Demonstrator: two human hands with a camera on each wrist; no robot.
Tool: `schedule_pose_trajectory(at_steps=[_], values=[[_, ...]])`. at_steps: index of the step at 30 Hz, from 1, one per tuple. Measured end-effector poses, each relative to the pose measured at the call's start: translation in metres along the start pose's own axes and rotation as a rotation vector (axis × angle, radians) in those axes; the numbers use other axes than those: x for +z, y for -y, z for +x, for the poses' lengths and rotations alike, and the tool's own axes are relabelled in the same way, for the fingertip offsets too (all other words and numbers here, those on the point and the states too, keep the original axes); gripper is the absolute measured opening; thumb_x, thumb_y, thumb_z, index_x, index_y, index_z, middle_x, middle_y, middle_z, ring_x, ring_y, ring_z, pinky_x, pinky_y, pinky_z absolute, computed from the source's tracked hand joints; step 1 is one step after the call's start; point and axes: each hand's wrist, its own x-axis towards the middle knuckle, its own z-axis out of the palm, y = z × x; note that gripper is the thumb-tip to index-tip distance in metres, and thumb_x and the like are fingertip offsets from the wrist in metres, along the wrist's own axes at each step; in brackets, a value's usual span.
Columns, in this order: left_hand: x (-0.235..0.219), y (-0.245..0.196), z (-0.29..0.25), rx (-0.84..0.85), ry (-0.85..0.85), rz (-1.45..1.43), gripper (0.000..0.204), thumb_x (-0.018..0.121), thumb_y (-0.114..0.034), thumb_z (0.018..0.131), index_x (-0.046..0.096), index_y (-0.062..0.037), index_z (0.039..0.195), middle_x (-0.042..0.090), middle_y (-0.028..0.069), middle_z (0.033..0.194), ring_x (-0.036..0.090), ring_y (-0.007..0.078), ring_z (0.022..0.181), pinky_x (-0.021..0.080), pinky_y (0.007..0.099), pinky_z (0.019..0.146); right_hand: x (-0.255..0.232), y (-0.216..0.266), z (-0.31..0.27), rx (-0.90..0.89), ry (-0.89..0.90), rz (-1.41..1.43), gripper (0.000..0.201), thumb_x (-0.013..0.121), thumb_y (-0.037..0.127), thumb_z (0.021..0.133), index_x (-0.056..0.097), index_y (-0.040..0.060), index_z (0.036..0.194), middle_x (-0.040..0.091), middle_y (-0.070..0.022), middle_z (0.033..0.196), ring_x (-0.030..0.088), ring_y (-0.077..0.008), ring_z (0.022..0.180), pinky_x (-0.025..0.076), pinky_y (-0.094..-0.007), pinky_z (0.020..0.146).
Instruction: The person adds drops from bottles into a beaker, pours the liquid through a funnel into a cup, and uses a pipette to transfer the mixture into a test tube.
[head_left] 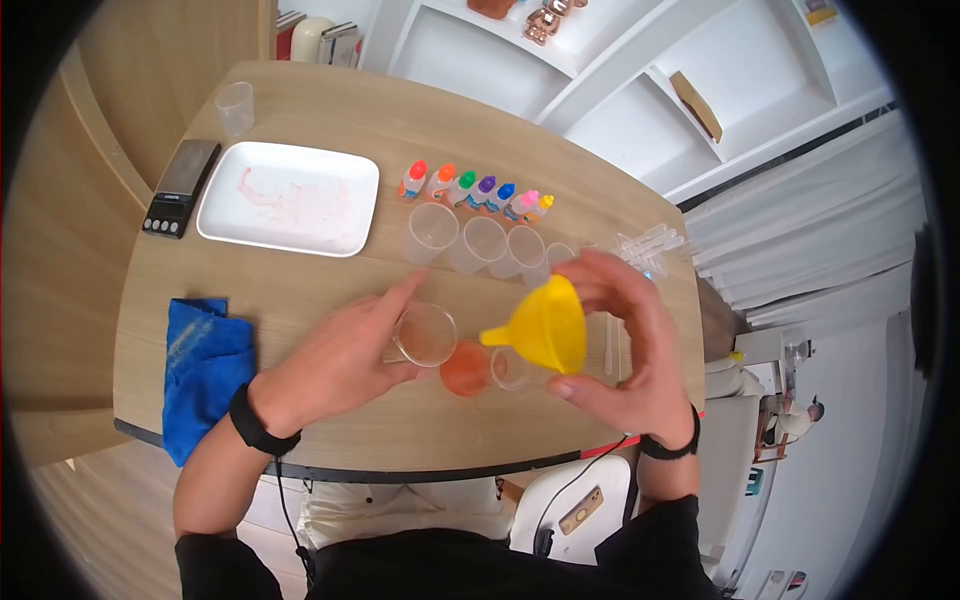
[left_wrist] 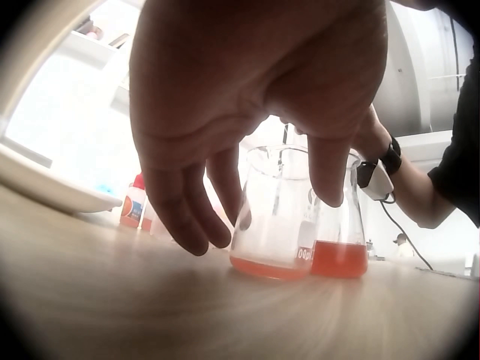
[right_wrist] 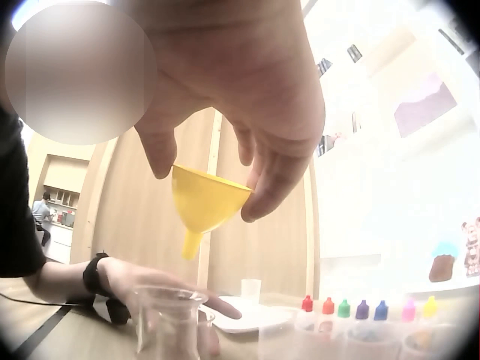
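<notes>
My right hand (head_left: pixel 635 345) holds a yellow funnel (right_wrist: pixel 206 199) by its rim, thumb on one side and fingers on the other. The funnel's spout (head_left: pixel 494 337) points toward the glassware below. My left hand (head_left: pixel 335 350) is spread around a clear glass flask (left_wrist: pixel 266 217), index finger straight and thumb beside the glass. That flask stands on the table with a shallow layer of orange-red liquid in it. Right beside it is a second flask with deeper orange-red liquid (left_wrist: pixel 339 259). Another clear glass vessel (head_left: pixel 509 370) stands to their right, partly beneath the funnel in the head view.
Several clear plastic cups (head_left: pixel 433 232) line up behind the flasks, with dropper bottles (head_left: pixel 487 190) in various cap colours beyond. A white tray (head_left: pixel 225 225) with pink stains, a black scale (head_left: pixel 183 178) and a blue cloth (head_left: pixel 205 370) lie leftward. Plastic pipettes (head_left: pixel 650 245) lie right.
</notes>
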Motion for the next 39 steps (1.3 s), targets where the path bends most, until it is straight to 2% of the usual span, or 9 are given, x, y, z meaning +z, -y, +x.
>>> schedule_pose_trajectory(at_steps=[4, 11, 16, 19, 25, 29, 32, 36, 39], values=[[0.000, -0.005, 0.000, -0.058, 0.006, -0.012, 0.096, 0.093, -0.015, 0.084, 0.041, -0.0036, 0.164, 0.065, 0.0247, 0.144, 0.063, 0.0437, 0.133, 0.053, 0.0465, 0.110, -0.008, 0.008, -0.018, 0.049, 0.091, -0.160, 0.083, 0.096, 0.019, 0.078, 0.058, 0.0046, 0.151, 0.067, -0.0155, 0.143, 0.071, -0.0352, 0.122, 0.058, -0.0438, 0.101], [-0.004, -0.010, 0.006, -0.060, 0.013, 0.074, 0.072, 0.093, -0.014, 0.082, 0.059, -0.0020, 0.144, 0.069, 0.0226, 0.138, 0.065, 0.0431, 0.129, 0.055, 0.0462, 0.107, 0.012, 0.002, -0.020, 0.047, 0.140, -0.218, 0.081, 0.094, 0.023, 0.081, 0.058, 0.0088, 0.152, 0.065, -0.0168, 0.146, 0.065, -0.0433, 0.127, 0.057, -0.0489, 0.104], [-0.007, -0.016, 0.005, -0.089, -0.032, 0.032, 0.069, 0.092, -0.013, 0.082, 0.059, -0.0025, 0.143, 0.071, 0.0184, 0.136, 0.068, 0.0363, 0.128, 0.053, 0.0437, 0.109, 0.001, 0.010, -0.034, -0.096, -0.033, -0.236, 0.081, 0.094, 0.023, 0.080, 0.060, 0.0062, 0.152, 0.063, -0.0193, 0.148, 0.064, -0.0427, 0.131, 0.055, -0.0480, 0.106], [-0.008, -0.014, 0.003, -0.128, -0.170, -0.066, 0.066, 0.091, -0.013, 0.084, 0.060, -0.0035, 0.142, 0.072, 0.0119, 0.133, 0.068, 0.0267, 0.127, 0.050, 0.0406, 0.111, -0.007, 0.013, -0.052, -0.138, -0.160, -0.216, 0.077, 0.094, 0.022, 0.080, 0.063, 0.0043, 0.148, 0.064, -0.0200, 0.147, 0.065, -0.0409, 0.129, 0.055, -0.0473, 0.105], [-0.041, -0.084, -0.011, -0.022, -0.388, 0.009, 0.070, 0.092, -0.011, 0.079, 0.061, -0.0035, 0.141, 0.073, 0.0083, 0.128, 0.067, 0.0225, 0.120, 0.048, 0.0404, 0.110, -0.001, 0.022, -0.070, -0.163, -0.274, -0.174, 0.075, 0.092, 0.020, 0.082, 0.063, 0.0004, 0.149, 0.066, -0.0194, 0.145, 0.068, -0.0376, 0.123, 0.056, -0.0470, 0.102], [-0.045, -0.131, -0.025, 0.081, -0.201, -0.024, 0.076, 0.097, -0.010, 0.073, 0.062, -0.0006, 0.139, 0.073, 0.0131, 0.129, 0.070, 0.0289, 0.121, 0.051, 0.0409, 0.109, 0.023, 0.029, -0.067, -0.188, -0.311, -0.037, 0.084, 0.091, 0.022, 0.084, 0.054, -0.0035, 0.155, 0.066, -0.0193, 0.145, 0.068, -0.0369, 0.123, 0.056, -0.0462, 0.101], [-0.033, -0.154, -0.023, 0.081, 0.032, 0.035, 0.084, 0.103, -0.019, 0.069, 0.060, -0.0028, 0.139, 0.070, 0.0129, 0.136, 0.067, 0.0246, 0.123, 0.049, 0.0401, 0.111, 0.038, 0.033, -0.066, -0.227, -0.295, 0.007, 0.092, 0.091, 0.024, 0.084, 0.048, -0.0042, 0.160, 0.065, -0.0191, 0.147, 0.068, -0.0372, 0.125, 0.056, -0.0462, 0.102], [-0.008, -0.150, -0.020, 0.072, 0.057, -0.024, 0.090, 0.104, -0.021, 0.074, 0.052, -0.0024, 0.145, 0.070, 0.0148, 0.137, 0.071, 0.0295, 0.126, 0.055, 0.0449, 0.109, 0.042, 0.027, -0.075, -0.192, -0.273, 0.030, 0.090, 0.095, 0.018, 0.081, 0.051, -0.0034, 0.157, 0.066, -0.0225, 0.147, 0.071, -0.0404, 0.124, 0.060, -0.0447, 0.102], [0.000, -0.152, -0.012, 0.221, 0.030, 0.104, 0.084, 0.098, -0.023, 0.082, 0.050, -0.0003, 0.148, 0.071, 0.0192, 0.131, 0.073, 0.0398, 0.113, 0.059, 0.0443, 0.095, 0.036, 0.023, -0.084, -0.132, -0.235, 0.075, 0.088, 0.094, 0.016, 0.080, 0.052, -0.0007, 0.156, 0.066, -0.0194, 0.149, 0.070, -0.0389, 0.126, 0.059, -0.0453, 0.104]])
